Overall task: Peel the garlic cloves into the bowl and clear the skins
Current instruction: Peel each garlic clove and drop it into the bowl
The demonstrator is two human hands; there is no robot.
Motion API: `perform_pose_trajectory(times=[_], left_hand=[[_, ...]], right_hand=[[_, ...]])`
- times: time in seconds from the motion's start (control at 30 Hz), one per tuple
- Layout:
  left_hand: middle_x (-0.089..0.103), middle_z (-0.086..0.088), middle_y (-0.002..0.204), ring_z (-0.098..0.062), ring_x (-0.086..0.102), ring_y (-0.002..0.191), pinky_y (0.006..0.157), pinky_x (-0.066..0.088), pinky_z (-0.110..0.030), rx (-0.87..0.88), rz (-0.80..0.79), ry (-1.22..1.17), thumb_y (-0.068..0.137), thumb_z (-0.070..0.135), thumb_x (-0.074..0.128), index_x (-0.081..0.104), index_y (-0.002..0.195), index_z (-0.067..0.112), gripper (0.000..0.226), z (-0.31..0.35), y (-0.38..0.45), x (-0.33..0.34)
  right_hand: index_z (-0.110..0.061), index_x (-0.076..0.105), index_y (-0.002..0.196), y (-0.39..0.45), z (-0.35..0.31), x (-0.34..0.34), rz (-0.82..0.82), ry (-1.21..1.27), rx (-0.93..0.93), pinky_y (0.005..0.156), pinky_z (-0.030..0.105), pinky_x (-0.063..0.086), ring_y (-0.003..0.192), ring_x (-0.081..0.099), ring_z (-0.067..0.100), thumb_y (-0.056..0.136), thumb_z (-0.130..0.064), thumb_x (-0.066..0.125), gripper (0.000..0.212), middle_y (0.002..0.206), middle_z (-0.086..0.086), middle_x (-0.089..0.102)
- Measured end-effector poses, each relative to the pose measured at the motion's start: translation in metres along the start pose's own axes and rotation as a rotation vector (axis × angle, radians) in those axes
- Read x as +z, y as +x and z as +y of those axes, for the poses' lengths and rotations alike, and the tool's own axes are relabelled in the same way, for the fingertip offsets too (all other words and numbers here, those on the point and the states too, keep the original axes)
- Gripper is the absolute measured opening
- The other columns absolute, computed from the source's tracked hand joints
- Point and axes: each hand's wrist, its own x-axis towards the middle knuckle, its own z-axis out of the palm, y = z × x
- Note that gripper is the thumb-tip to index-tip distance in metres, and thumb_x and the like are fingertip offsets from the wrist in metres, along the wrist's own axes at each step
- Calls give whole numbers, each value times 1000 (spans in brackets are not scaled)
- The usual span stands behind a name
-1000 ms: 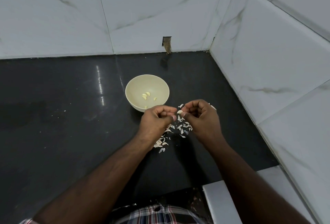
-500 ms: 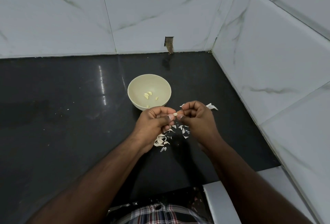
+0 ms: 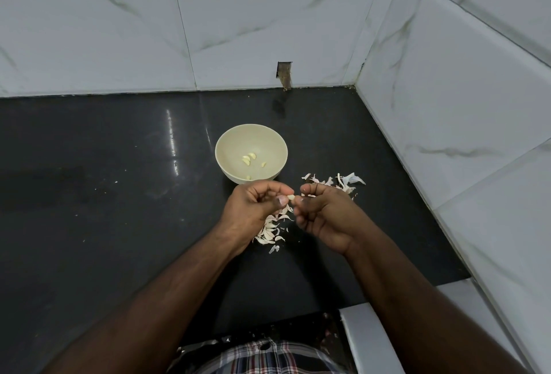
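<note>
Two hands meet just in front of the bowl (image 3: 251,138), above the dark bench (image 3: 104,195). The left hand (image 3: 253,206) pinches a pale garlic clove (image 3: 290,197) between thumb and curled fingers; the right hand (image 3: 325,215) has its fingertips curled in at the clove's free end, apparently nipping at skin there. The clove sits between the two hands, clear of the bench and short of the bowl's near rim. A few peeled cloves (image 3: 248,159) lie in the bottom of the bowl. Loose skins (image 3: 272,232) are heaped on the bench under and between the hands, with a second scatter of skins (image 3: 343,181) beyond the right hand, towards the tiled wall (image 3: 447,105).

To do this step well, the left hand should probably hold the clove steady near its base while the right hand peels the skin away in strips, working over the existing heap so that the debris stays in one place for clearing. The bare clove can then be dropped over the rim, which is near.

Whether any skin remains on the clove cannot be made out; it is small and largely covered by fingertips. The right hand's exact contact with the clove is hidden by its own knuckles. Part of the heap lies under the hands, so its extent is uncertain, and no unpeeled cloves can be identified among the skins.
</note>
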Motion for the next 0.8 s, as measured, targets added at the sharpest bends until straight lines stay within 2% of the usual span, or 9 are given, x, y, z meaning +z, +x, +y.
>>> perform_pose_trajectory(times=[0.07, 0.13, 0.27, 0.37, 0.43, 0.57, 0.63, 0.73, 0.8], left_hand=[[72, -4, 78, -14, 61, 76, 73, 53, -21, 21, 12, 51, 88, -7, 69, 77, 90, 16, 24, 0, 0, -1], [73, -7, 79, -14, 63, 75, 74, 53, -22, 13, 32, 88, 87, -3, 72, 79, 90, 19, 24, 0, 0, -1], [65, -12, 69, -10, 55, 56, 58, 49, -17, -134, 101, -60, 85, -5, 71, 76, 92, 6, 14, 6, 1, 5], [63, -9, 67, -10, 54, 55, 54, 47, -17, -257, 125, -164, 86, -5, 70, 74, 91, 2, 10, 10, 2, 8], [66, -7, 70, -9, 56, 56, 53, 47, -17, -323, 127, -213, 87, -4, 69, 74, 90, 4, 10, 11, 2, 8], [68, -4, 69, -8, 58, 55, 51, 48, -16, -420, 133, -292, 87, -2, 67, 73, 91, 4, 10, 12, 3, 9], [68, -6, 70, -8, 59, 56, 52, 49, -15, -414, 131, -319, 88, -3, 66, 73, 93, 3, 11, 12, 4, 8], [70, -8, 77, -9, 63, 61, 54, 52, -15, -397, 141, -376, 90, -4, 66, 73, 97, 4, 12, 11, 4, 5], [71, -7, 81, -8, 64, 62, 55, 53, -16, -404, 139, -416, 91, -3, 66, 73, 102, 3, 14, 10, 4, 3]], right_hand=[[-11, 52, 101, 0, -1, 1, 10, 2, 5, 53, 26, 48, 57, 57, 15, 90, 14, 53, 28, 63, 6, 64], [-11, 52, 99, 0, 1, 4, 44, -90, -81, 52, 25, 46, 56, 55, 15, 88, 16, 52, 29, 69, 9, 63], [-20, 54, 94, 4, 12, 8, 193, -543, -447, 61, 27, 47, 66, 57, 12, 88, 9, 58, 30, 78, 2, 63], [-31, 52, 87, 9, 22, 7, 250, -764, -666, 70, 26, 49, 72, 57, 5, 89, 1, 62, 34, 79, -11, 60], [-30, 50, 85, 11, 28, 6, 256, -887, -791, 67, 19, 44, 72, 54, 3, 88, 2, 60, 34, 78, -13, 56], [-16, 53, 87, 15, 35, 1, 246, -1099, -1106, 68, 24, 36, 76, 47, 12, 84, 3, 51, 19, 83, -4, 53], [-15, 52, 87, 18, 37, 1, 259, -1066, -1073, 68, 25, 38, 75, 48, 14, 86, 2, 51, 18, 83, -2, 54], [-21, 52, 87, 16, 32, 3, 293, -857, -853, 64, 20, 42, 70, 52, 7, 90, -1, 59, 22, 79, -8, 57], [-27, 56, 87, 17, 30, 0, 258, -758, -768, 68, 18, 44, 72, 55, 2, 92, -1, 61, 26, 81, -11, 60]])
